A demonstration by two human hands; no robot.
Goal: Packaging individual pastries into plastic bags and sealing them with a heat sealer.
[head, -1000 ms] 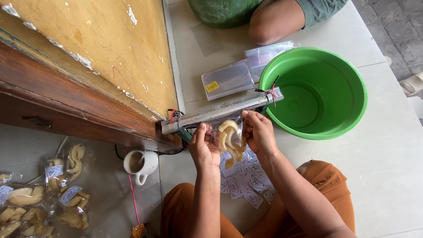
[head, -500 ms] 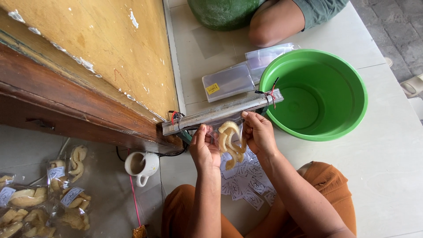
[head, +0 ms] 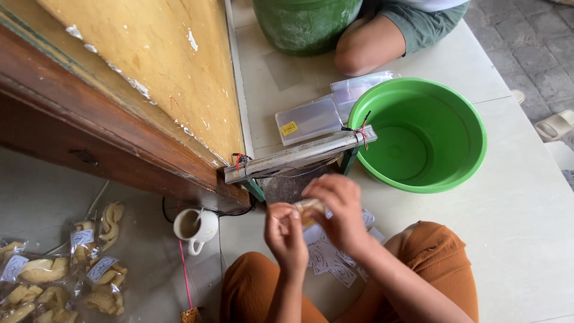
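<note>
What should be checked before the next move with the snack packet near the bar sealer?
1. Packet held in both hands: ok, between left hand and right hand.
2. Packet mouth sealed: cannot tell, blurred and covered by fingers.
3. Bar sealer free: ok, nothing lies under it.
4. Green basin has room: ok, it is empty.
5. Paper labels within reach: ok, beneath the hands.
6. White cup clear of the hands: ok, off to the left.

Floor items beside the wooden door
1 green basin (head: 445,173), 1 white mug (head: 196,227), stacked clear plastic bags (head: 323,116), sealed snack packets (head: 57,269).
</note>
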